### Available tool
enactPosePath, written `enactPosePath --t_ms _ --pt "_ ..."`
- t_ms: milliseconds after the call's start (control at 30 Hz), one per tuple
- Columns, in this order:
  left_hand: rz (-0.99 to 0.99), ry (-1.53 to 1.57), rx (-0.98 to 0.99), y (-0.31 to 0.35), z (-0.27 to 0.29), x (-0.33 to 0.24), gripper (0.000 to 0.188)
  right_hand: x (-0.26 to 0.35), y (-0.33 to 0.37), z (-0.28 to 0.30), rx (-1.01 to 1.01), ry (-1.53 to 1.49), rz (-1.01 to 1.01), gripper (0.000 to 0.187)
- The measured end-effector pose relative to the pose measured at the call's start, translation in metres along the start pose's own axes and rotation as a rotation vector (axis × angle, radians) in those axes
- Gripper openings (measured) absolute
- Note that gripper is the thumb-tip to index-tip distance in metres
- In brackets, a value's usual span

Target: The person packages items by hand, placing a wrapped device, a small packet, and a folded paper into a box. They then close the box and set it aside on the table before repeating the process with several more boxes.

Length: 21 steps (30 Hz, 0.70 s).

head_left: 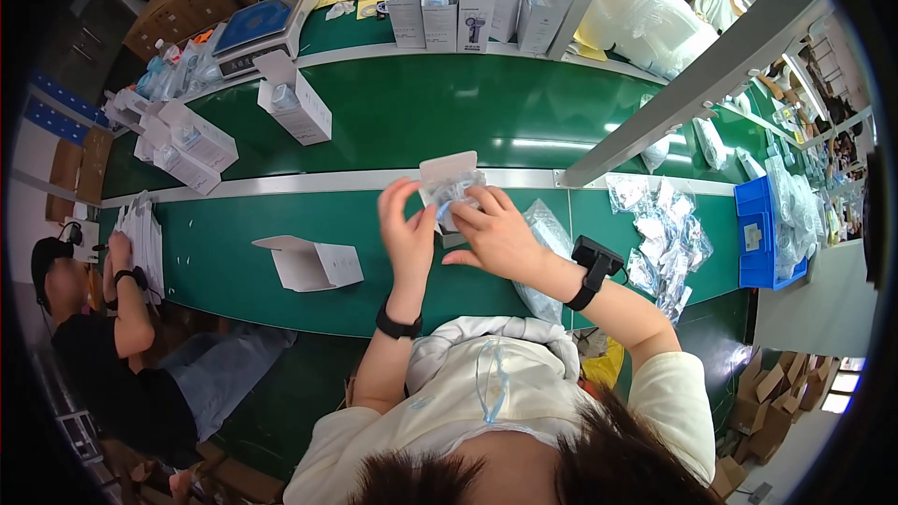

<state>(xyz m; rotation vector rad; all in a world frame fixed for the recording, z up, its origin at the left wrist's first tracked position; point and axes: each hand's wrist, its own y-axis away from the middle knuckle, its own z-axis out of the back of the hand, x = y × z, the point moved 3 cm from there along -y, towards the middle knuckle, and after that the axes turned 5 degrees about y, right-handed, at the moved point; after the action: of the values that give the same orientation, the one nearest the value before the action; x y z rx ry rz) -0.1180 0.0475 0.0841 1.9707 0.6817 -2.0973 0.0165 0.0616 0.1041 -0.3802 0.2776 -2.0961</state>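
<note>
In front of me stands an open white carton (pixel 447 166), its flap raised, with a clear plastic bag (pixel 453 191) bulging from its mouth. My right hand (pixel 498 236) has its fingers bent onto the bag, thumb stretched out below. On the carton's left side is my left hand (pixel 409 229), fingers curved and apart from the thumb, whose tip is near the bag and a small light-blue bit. What the bag contains is hard to make out. Left of my hands, another open white carton (pixel 323 266) lies on the green table. A bubble-wrap pouch (pixel 544 257) lies partly behind my right forearm.
Several filled white cartons (pixel 440 14) stand on the back ledge; others (pixel 297 105) stand at the left. Small clear packets (pixel 666 234) are heaped at the right beside a blue bin (pixel 756 234). A slanted metal post (pixel 687 79) rises right of centre. A co-worker (pixel 103 337) sits left.
</note>
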Motion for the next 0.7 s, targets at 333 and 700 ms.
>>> enactPosePath --t_ms 333,700 --pt "-0.545 -0.091 -0.636 0.039 0.218 -0.055 0.065 -0.041 0.023 0.004 -0.361 -0.381 -0.219 0.081" --pt "0.358 -0.317 0.143 0.032 0.189 0.12 0.076 -0.12 -0.046 -0.049 -0.393 -0.806 -0.491 0.106"
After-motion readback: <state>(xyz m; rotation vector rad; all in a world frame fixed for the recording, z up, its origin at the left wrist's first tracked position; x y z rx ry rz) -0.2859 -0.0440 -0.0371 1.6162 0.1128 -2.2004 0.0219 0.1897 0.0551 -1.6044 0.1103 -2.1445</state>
